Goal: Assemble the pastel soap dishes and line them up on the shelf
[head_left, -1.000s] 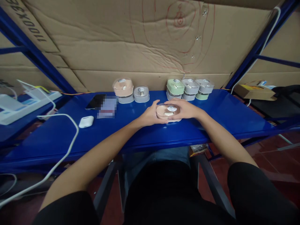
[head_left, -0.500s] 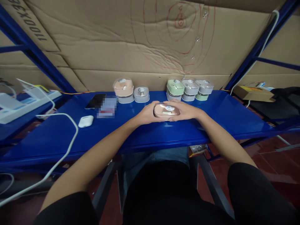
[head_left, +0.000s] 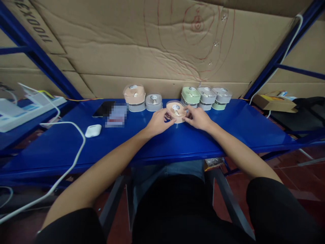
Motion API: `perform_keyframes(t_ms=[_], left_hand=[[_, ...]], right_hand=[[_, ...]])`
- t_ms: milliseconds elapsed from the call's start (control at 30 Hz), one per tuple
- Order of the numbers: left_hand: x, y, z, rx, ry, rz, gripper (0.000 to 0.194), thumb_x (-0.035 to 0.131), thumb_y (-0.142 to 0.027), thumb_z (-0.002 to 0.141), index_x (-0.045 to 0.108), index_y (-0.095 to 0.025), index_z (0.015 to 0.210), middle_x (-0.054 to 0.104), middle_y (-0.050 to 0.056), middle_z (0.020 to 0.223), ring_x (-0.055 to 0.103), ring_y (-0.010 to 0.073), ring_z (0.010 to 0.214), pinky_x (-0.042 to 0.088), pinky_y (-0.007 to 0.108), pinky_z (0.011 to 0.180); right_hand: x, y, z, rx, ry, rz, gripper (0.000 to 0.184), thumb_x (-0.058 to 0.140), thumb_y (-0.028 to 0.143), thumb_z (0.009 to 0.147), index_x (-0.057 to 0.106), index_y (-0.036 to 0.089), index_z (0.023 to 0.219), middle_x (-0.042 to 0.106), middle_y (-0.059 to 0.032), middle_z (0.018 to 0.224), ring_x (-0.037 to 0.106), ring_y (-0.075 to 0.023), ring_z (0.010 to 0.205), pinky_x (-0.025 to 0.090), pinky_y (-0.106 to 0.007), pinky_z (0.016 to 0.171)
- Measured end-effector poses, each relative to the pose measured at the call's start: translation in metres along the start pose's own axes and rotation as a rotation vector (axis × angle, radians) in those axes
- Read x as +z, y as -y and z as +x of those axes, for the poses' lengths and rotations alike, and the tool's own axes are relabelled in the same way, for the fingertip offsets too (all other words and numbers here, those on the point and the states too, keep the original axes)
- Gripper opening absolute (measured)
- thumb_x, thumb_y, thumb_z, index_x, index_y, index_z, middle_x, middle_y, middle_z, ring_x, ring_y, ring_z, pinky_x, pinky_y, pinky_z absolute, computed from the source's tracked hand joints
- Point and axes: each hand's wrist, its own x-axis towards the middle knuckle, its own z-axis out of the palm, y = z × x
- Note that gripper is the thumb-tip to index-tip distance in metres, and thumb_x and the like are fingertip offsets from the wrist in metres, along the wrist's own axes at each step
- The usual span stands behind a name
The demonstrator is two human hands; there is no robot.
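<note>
A small peach box with a clear lid (head_left: 176, 115), a round sticker and a latch on top, sits level on the blue tabletop in front of me. My left hand (head_left: 160, 121) is curled at its left side, with thumb and fingertips at its edge. On the opposite side, my right hand (head_left: 197, 117) has its thumb and forefinger against the box. The two hands hold it lightly between them; some fingertips are hidden. Behind it stand a grey lidded box (head_left: 153, 102) and a green lidded box (head_left: 191, 95) stacked on a grey one.
Another peach box (head_left: 134, 95) is stacked at the back left, and grey boxes (head_left: 221, 95) stand at the back right. A phone (head_left: 103, 109), a white earbud case (head_left: 93, 130) and a white cable (head_left: 80, 149) lie leftward. Cardboard (head_left: 114, 61) backs the table (head_left: 228, 135).
The peach box has moved away from me and down onto the tabletop, its lid now facing up. Both hands went with it and have loosened from wrapping round it to fingertips at its sides.
</note>
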Motion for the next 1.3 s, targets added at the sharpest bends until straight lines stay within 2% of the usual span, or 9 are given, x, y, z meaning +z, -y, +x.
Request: perform_keyframes(t_ms=[100,167,300,433,633,800,967,1100,1300], left_hand=[[0.003,0.005,0.001,0.04,0.016,0.02,0.045,0.085,-0.037,0.098,0.076,-0.018,0.138,0.083,0.019,0.146,0.084,0.0339,0.127,0.07,0.053,0.114],[0.002,0.009,0.003,0.047,0.042,0.07,0.061,0.082,-0.037,0.1,0.07,-0.019,0.157,0.073,0.019,0.168,0.075,0.0377,0.15,0.061,0.057,0.129],[-0.002,0.016,0.007,0.022,0.092,0.188,0.074,0.078,-0.037,0.103,0.059,-0.014,0.171,0.061,0.022,0.182,0.057,0.0406,0.171,0.043,0.061,0.145],[-0.01,0.02,0.013,0.028,0.079,0.261,0.078,0.077,-0.038,0.103,0.055,-0.009,0.173,0.056,0.026,0.184,0.053,0.0412,0.174,0.038,0.06,0.148],[-0.024,0.029,0.023,0.023,-0.022,0.449,0.082,0.078,-0.035,0.102,0.052,-0.014,0.176,0.047,0.025,0.19,0.04,0.0471,0.18,0.034,0.065,0.149],[-0.032,0.03,0.026,-0.112,0.067,0.606,0.089,0.08,-0.039,0.102,0.046,-0.01,0.179,0.037,0.03,0.193,0.027,0.056,0.183,0.029,0.074,0.146],[-0.031,0.021,0.022,-0.043,0.068,0.601,0.077,0.073,-0.041,0.106,0.053,-0.007,0.172,0.056,0.03,0.18,0.046,0.0517,0.171,0.04,0.07,0.141],[-0.026,0.02,0.021,0.029,0.065,0.574,0.076,0.075,-0.037,0.103,0.055,-0.01,0.171,0.06,0.027,0.178,0.049,0.0484,0.169,0.042,0.066,0.141],[-0.027,0.015,0.018,-0.029,-0.042,0.594,0.064,0.079,-0.037,0.097,0.065,-0.015,0.155,0.071,0.024,0.159,0.061,0.0489,0.152,0.05,0.067,0.132]], right_hand=[[0.011,0.001,0.003,-0.029,-0.008,-0.042,0.031,0.076,0.019,0.105,0.074,0.017,0.135,0.091,-0.0147,0.117,0.088,-0.0367,0.109,0.069,-0.051,0.098],[0.017,0.0,0.005,-0.092,0.03,-0.078,0.033,0.079,0.02,0.104,0.076,0.016,0.137,0.088,-0.0192,0.136,0.085,-0.0399,0.124,0.068,-0.056,0.108],[0.023,-0.007,0.005,-0.22,0.069,-0.08,0.044,0.078,0.025,0.107,0.074,0.015,0.15,0.07,-0.0236,0.172,0.071,-0.0425,0.156,0.057,-0.065,0.133],[0.025,-0.009,0.005,-0.253,0.085,-0.07,0.047,0.075,0.028,0.11,0.074,0.015,0.155,0.061,-0.0243,0.181,0.066,-0.0426,0.163,0.052,-0.068,0.138],[0.024,-0.005,0.005,-0.225,0.105,-0.057,0.05,0.076,0.032,0.11,0.074,0.015,0.157,0.059,-0.0238,0.183,0.064,-0.0427,0.165,0.051,-0.068,0.138],[0.023,-0.005,0.004,-0.206,0.104,-0.043,0.051,0.076,0.036,0.11,0.075,0.017,0.157,0.06,-0.0238,0.182,0.062,-0.0439,0.166,0.049,-0.071,0.139],[0.023,-0.007,0.004,-0.203,0.114,-0.042,0.056,0.076,0.04,0.11,0.073,0.013,0.159,0.062,-0.0263,0.177,0.063,-0.0444,0.165,0.049,-0.068,0.139],[0.025,-0.011,0.005,-0.217,0.098,-0.012,0.054,0.077,0.043,0.109,0.074,0.017,0.156,0.068,-0.0231,0.17,0.067,-0.0435,0.159,0.052,-0.069,0.137],[0.025,-0.018,0.006,-0.24,0.091,0.039,0.05,0.078,0.045,0.108,0.076,0.02,0.151,0.072,-0.0214,0.162,0.069,-0.0425,0.153,0.055,-0.068,0.134]])
